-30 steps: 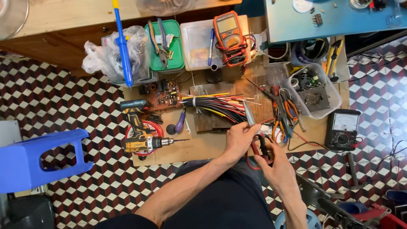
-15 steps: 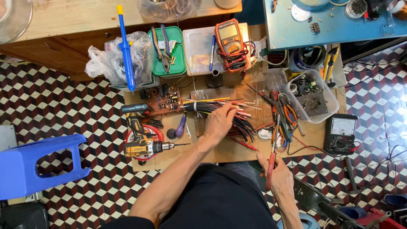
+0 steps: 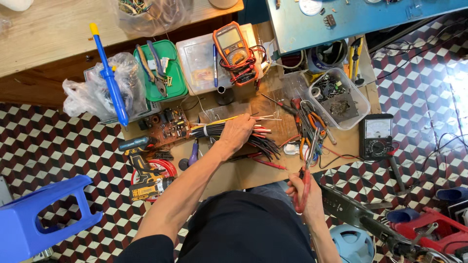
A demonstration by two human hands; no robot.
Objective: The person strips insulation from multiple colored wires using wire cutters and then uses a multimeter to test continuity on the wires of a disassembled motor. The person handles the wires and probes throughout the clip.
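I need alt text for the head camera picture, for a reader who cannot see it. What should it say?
Seen from above, a person's left hand rests on a bundle of coloured wires on a cluttered low workbench, while the right hand holds red-handled pliers near the lap. An orange multimeter, a circuit board and a blue stool surround them.

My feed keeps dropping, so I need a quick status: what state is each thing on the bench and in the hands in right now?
left hand: resting on the wire bundle
wire bundle: lying flat, tied with a white band
right hand: gripping the red-handled pliers
red-handled pliers: held off the board, tip pointing away
orange multimeter: leads coiled, lying on the clear box
analog meter: face up
green box: lid shut, pliers on top
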